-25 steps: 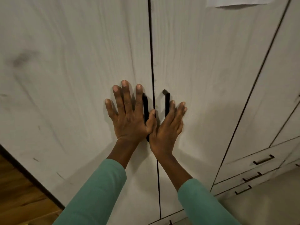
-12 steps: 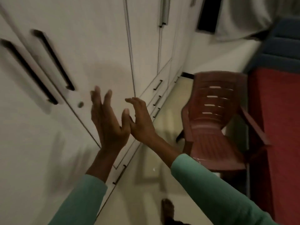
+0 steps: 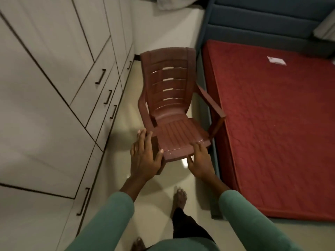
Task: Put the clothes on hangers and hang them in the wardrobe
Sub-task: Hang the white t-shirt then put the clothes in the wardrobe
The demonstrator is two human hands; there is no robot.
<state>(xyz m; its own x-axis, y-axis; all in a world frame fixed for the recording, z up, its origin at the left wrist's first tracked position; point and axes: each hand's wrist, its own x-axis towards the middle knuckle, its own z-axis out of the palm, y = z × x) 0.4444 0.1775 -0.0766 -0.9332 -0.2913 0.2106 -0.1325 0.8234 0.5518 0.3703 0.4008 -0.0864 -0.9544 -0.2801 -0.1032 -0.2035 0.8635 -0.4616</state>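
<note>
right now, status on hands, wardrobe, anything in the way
Hands open: left hand and right hand at the brown plastic chair. Doors of the white wardrobe shut, no hangers in view. Chair in the aisle.

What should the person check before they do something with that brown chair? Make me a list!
1. Hands free: ok, the left hand and right hand are open and hold nothing.
2. Hands touching the chair: cannot tell.
3. Chair upright on the floor: ok.
4. Wardrobe open: not ok, the doors in view are shut.
5. Hangers in sight: not ok, none shows.
6. Bare foot away from the chair legs: ok.
</note>
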